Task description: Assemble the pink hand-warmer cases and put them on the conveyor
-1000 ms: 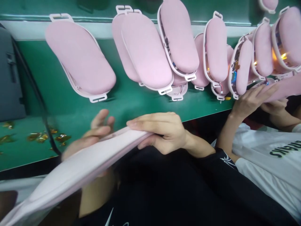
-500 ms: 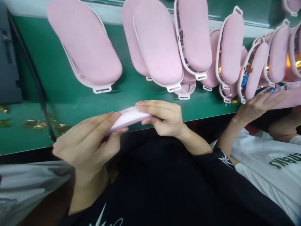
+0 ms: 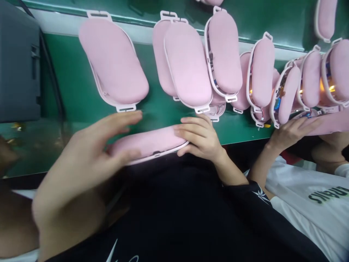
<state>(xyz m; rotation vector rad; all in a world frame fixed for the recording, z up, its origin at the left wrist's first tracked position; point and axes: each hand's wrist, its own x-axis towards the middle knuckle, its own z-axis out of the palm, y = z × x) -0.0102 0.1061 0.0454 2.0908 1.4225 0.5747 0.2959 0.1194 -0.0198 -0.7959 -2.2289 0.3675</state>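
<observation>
A pink oval casing with a white rim lies tilted at the table's front edge, and a narrow dark gap shows along its near side. My right hand grips its right end, fingers over the top and thumb at the rim. Around the left end my left hand is open, fingers and thumb apart. Its thumb overlaps the casing; whether it touches cannot be told. Just beyond stands a larger pink casing with strap loops, and right of it another pink casing overlaps a similar one.
Several partly open pink casings showing wires and lights line the green table to the right. A grey box and a black cable are at left. At right, a co-worker's hand rests on a pink piece.
My left hand has come off the casing's left end and opened, moving left. The casing has turned, showing its pink top and rim gap. The view has shifted slightly.
</observation>
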